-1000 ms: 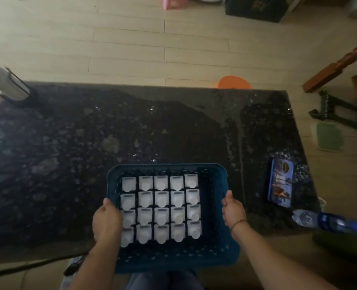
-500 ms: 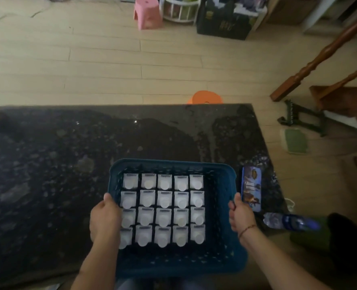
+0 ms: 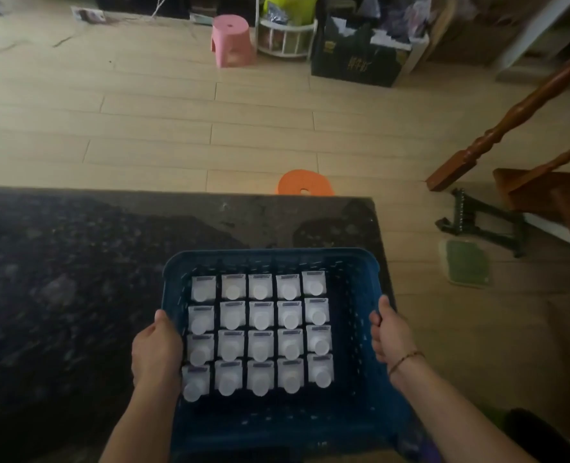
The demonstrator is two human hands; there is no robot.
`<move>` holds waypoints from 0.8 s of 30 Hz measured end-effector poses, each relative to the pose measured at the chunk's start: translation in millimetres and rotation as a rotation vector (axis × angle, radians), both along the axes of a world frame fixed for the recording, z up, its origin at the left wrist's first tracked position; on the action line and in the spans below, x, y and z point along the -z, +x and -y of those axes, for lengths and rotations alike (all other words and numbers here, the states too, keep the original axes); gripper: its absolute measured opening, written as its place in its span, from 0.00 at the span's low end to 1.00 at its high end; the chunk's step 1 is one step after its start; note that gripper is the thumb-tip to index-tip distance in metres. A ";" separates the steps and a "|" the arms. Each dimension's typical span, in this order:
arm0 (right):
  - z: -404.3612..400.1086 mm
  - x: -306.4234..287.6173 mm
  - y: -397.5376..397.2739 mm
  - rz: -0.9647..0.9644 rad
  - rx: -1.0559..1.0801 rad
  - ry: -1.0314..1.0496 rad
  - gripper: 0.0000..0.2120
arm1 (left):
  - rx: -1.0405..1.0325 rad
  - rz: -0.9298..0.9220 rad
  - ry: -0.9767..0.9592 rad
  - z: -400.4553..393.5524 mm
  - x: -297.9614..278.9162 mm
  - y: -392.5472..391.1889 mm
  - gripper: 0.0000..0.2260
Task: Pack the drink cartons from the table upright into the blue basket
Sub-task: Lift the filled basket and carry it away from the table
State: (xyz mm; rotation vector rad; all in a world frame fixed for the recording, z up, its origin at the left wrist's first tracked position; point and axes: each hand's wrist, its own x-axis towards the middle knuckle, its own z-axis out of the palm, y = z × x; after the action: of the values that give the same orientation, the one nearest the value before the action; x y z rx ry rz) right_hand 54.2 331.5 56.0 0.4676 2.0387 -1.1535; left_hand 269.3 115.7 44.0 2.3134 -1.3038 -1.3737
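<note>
The blue basket (image 3: 270, 259) is held over the near right corner of the dark stone table (image 3: 76, 279). Several white drink cartons (image 3: 260, 329) with round caps stand upright inside it in tight rows, filling its left and middle part. A strip along the basket's right and near sides is bare. My left hand (image 3: 156, 349) grips the basket's left rim, fingers inside against the cartons. My right hand (image 3: 392, 335) grips the right rim, a thin bracelet on its wrist.
An orange stool (image 3: 305, 183) peeks out behind the table's far edge. On the wooden floor are a pink stool (image 3: 231, 40), a dark box (image 3: 357, 55), a green mat (image 3: 467, 265) and a black metal stand (image 3: 484, 218). A wooden stair rail (image 3: 510, 118) runs at the right.
The basket, held in both hands, has shifted right toward the table's corner and the view has tilted up. The blue packet and bottle on the right are out of sight.
</note>
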 end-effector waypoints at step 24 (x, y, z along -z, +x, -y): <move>-106.1 -21.2 -135.6 -0.042 0.161 -0.037 0.16 | 0.219 -0.203 0.001 -50.0 -0.8 -199.1 0.22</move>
State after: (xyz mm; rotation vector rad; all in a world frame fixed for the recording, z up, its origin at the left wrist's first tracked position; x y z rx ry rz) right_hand -81.3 437.6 77.2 0.6033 2.0417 -1.3038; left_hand 70.3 165.7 44.7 2.0153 -1.5251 -1.6250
